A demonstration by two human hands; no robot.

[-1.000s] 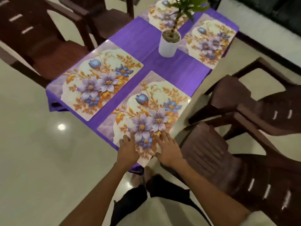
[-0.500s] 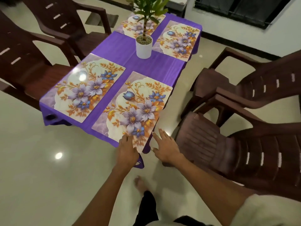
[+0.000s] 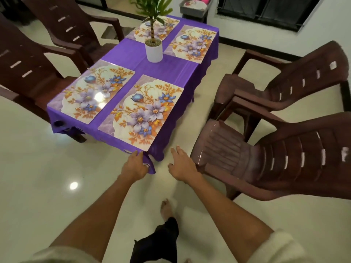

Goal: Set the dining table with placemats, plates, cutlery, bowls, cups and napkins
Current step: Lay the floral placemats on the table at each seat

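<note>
Several floral placemats lie on a low table under a purple cloth (image 3: 131, 54). The nearest placemat (image 3: 142, 112) sits at the table's near right corner, another placemat (image 3: 93, 92) to its left, and two more lie at the far end (image 3: 191, 43) (image 3: 159, 29). My left hand (image 3: 134, 166) hovers at the near corner, fingers relaxed, its tips by the hanging cloth edge. Off the table, my right hand (image 3: 181, 165) is open over the floor, holding nothing.
A white pot with a green plant (image 3: 153, 50) stands mid-table. Brown plastic chairs flank the table: two on the right (image 3: 266, 156) (image 3: 296, 80), two on the left (image 3: 24, 69) (image 3: 72, 25). A grey tray of tableware (image 3: 195, 6) sits beyond the far end. Glossy floor all round.
Both hands came off the nearest placemat and drew back past the table edge. The view pulled back and up, showing more of the room.
</note>
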